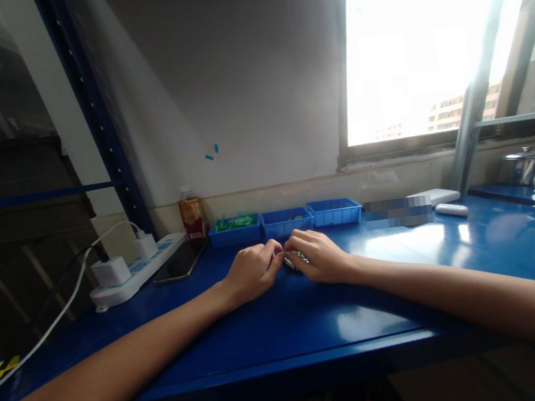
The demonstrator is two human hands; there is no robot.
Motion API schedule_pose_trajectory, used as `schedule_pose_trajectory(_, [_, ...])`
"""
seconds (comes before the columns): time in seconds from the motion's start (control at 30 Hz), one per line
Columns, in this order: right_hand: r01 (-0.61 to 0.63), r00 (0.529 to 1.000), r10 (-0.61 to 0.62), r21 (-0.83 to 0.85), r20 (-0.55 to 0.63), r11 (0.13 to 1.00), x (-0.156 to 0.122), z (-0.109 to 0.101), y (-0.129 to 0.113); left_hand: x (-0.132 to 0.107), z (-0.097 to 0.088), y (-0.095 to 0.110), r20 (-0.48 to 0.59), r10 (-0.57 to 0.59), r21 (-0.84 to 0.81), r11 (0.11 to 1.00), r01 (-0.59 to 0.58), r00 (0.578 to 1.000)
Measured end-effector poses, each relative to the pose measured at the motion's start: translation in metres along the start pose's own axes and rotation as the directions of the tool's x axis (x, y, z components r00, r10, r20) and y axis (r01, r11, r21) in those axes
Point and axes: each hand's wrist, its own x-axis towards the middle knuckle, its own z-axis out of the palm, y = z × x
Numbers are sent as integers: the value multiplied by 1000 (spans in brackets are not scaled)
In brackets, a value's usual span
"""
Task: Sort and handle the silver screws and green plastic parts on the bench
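My left hand and my right hand meet fingertip to fingertip over the middle of the blue table. The left one is closed, thumb against the curled fingers; whatever it pinches is too small to make out. Under the curved fingers of the right hand show several small silvery metal pieces, partly covered by the palm. A small whitish bit shows by its thumb. Behind the hands stand a blue bin with green pieces, a middle blue bin with small items, and a right blue bin.
At left lie a white power strip with chargers and cables, and a dark phone. A bottle stands by the wall. Toward the right are a white box, a small white case and a metal pot.
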Motion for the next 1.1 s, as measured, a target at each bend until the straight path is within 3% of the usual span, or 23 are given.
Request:
schedule_pose_trajectory(0.17, [-5,997,2,-33,-78,999,5,-4,2,1,6,-3,-17,53,-16,998,-53,998])
schedule_pose_trajectory(0.27, [-73,987,58,-92,-150,993,16,-6,20,2,10,-6,18,88,-49,995,-87,996])
schedule_pose_trajectory(0.37, [-291,946,258,-165,-194,942,25,-6,51,2,11,-8,91,93,-86,993,-85,991])
schedule_pose_trajectory(0.43, [-444,893,412,-193,-183,875,22,-3,71,3,10,-9,133,94,-98,992,-81,987])
schedule_pose_trajectory(0.5, [-515,857,493,-231,-151,825,12,1,84,3,7,-7,161,86,-95,993,-72,983])
schedule_pose_trajectory(0.67, [-380,921,390,-268,-17,885,-8,9,72,4,2,-1,182,35,15,999,-38,983])
schedule_pose_trajectory(0.8, [-99,994,104,-175,20,980,-1,2,40,3,5,-2,142,-47,148,989,26,989])
schedule_pose_trajectory(0.87, [63,997,-58,-121,43,991,3,-4,26,3,9,-4,117,-62,155,987,43,991])
schedule_pose_trajectory(0.93, [146,989,-142,-86,47,986,5,-8,17,2,11,-6,87,-64,130,990,52,994])
schedule_pose_trajectory(1.1, [148,988,-147,-24,47,989,3,-7,12,3,11,-7,-5,-130,-16,991,130,992])
